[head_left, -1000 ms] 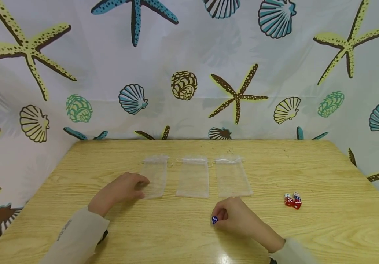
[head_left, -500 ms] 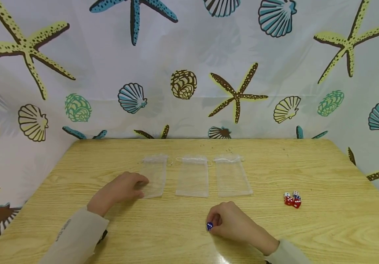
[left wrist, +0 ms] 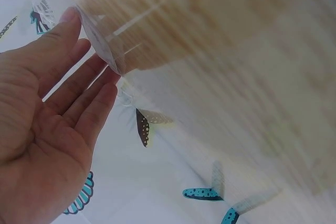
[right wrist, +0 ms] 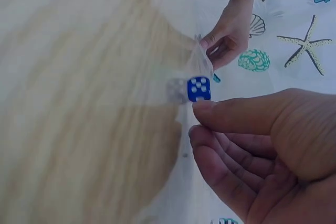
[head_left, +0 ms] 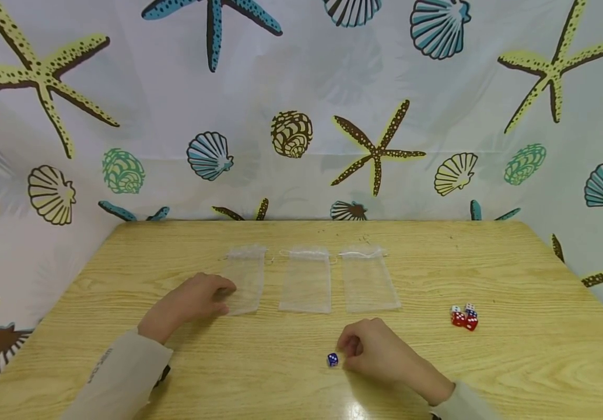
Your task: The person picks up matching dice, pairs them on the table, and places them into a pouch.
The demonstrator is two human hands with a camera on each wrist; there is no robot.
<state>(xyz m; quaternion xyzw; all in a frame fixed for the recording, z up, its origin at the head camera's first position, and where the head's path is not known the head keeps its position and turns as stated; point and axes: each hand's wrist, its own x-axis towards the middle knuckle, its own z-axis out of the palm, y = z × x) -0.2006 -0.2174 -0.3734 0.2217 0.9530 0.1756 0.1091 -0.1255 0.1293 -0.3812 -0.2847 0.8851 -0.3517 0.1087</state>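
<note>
One blue die [head_left: 332, 360] with white pips lies alone on the wooden table. Just right of it is my right hand [head_left: 380, 353], thumb and fingertips a little apart with nothing between them. In the right wrist view the die [right wrist: 199, 88] sits just beyond the thumb tip. My left hand [head_left: 196, 300] rests at the left edge of a sheer white drawstring bag [head_left: 246, 283]. The left wrist view shows that hand's loosely extended fingers [left wrist: 79, 93] right at the bag's raised edge [left wrist: 100, 38].
Two more sheer bags, a middle one [head_left: 305, 283] and a right one [head_left: 370, 283], lie flat in the same row. A cluster of red, white and blue dice [head_left: 464, 318] sits farther right. A shell-and-starfish cloth [head_left: 301, 186] closes off the back and sides.
My right hand carried the blue die slightly left and nearer, set it down, let go and drew back to the right. The left hand has stayed at the left bag.
</note>
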